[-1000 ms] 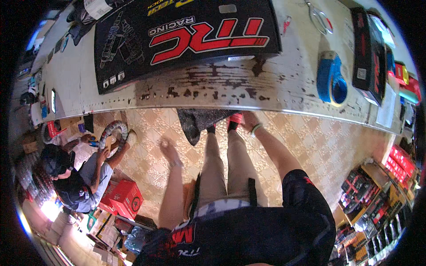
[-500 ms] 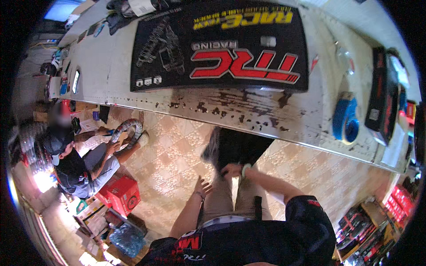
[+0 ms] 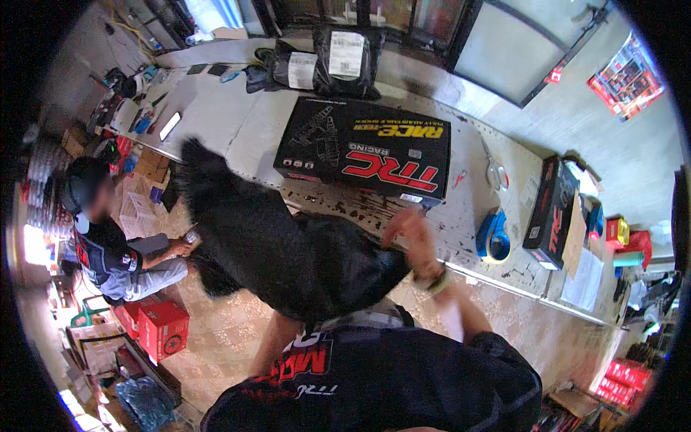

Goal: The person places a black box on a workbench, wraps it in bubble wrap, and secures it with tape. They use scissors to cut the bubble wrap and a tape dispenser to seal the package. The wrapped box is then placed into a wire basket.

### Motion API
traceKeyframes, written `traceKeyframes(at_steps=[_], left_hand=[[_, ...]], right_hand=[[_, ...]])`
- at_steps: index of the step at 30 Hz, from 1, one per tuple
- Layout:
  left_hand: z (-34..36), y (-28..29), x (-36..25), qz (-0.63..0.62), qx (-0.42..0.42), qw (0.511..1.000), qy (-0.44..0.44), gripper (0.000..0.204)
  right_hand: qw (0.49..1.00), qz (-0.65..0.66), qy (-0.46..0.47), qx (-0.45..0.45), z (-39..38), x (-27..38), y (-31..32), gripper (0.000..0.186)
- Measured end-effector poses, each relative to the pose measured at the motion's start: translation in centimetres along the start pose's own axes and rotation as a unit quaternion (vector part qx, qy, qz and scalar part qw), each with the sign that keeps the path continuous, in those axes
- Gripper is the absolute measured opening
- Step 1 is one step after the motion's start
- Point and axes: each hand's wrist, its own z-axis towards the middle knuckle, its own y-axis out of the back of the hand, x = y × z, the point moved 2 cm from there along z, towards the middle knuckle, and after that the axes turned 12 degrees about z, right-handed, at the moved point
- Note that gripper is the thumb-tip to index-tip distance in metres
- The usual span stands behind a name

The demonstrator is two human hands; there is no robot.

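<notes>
Handling loose black bag (image 3: 288, 245), black box (image 3: 363, 147) outside it.
Right hand (image 3: 417, 248) blurred at bag's edge, can't tell if gripping; left hand hidden, grip unknown. Bag seemingly unfilled before bench (image 3: 216, 108); box closed on top, labelled dark parcels (image 3: 348, 82) behind.

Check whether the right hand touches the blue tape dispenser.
Apart: the head view shows a strip of bench between the right hand and the blue tape dispenser.
</notes>
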Motion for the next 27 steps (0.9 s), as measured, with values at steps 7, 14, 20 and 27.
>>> traceKeyframes(at_steps=[7,14,20,27], left_hand=[[-9.7,-1.9,-28.0,-0.063,-0.091,0.83,-0.547,0.025],[-14.8,-3.3,-31.0,-0.052,0.088,0.679,-0.727,0.037],[-17.5,-3.4,-29.3,-0.18,0.301,0.499,-0.792,0.038],[-12.8,7.6,-31.1,-0.38,0.024,0.464,-0.8,0.036]], right_hand=[[0.964,0.079,0.251,0.047,10.3,24.4,-0.8,0.07],[0.988,-0.123,0.041,0.088,10.1,30.3,-7.4,0.085],[0.828,-0.532,-0.092,0.153,7.2,26.9,-12.2,0.074],[0.81,-0.553,0.187,-0.067,-2.4,30.9,-11.7,0.041]])
